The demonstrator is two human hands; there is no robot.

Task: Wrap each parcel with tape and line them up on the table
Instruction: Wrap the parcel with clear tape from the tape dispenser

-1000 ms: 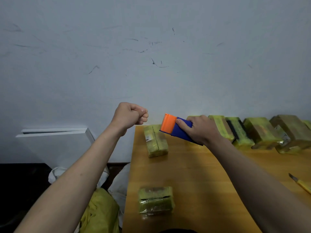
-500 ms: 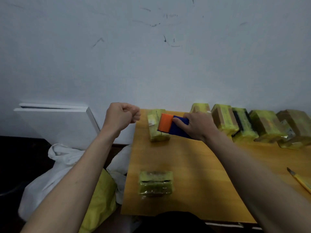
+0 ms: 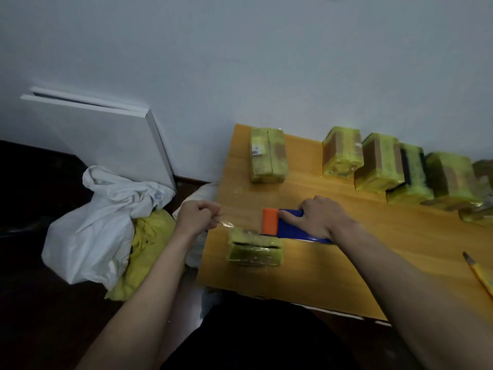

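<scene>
near the front left corner of the tabletop (image 3: 333, 279) lies a yellow parcel (image 3: 254, 247). the right hand (image 3: 314, 218) has its grip closed around a blue and orange tape dispenser (image 3: 280, 222) just behind it. the left hand (image 3: 198, 218) pinches the clear tape end (image 3: 226, 223). more wrapped parcels (image 3: 378, 161) line the wall (image 3: 240, 62).

At nine o'clock, white plastic bag (image 3: 106, 222) slumped on dark floor (image 3: 32, 303), yellow cloth (image 3: 149, 244) against it; behind, white flat board (image 3: 106, 140) leaning on wall (image 3: 240, 49); at four o'clock, yellow utility knife (image 3: 480, 275).
</scene>
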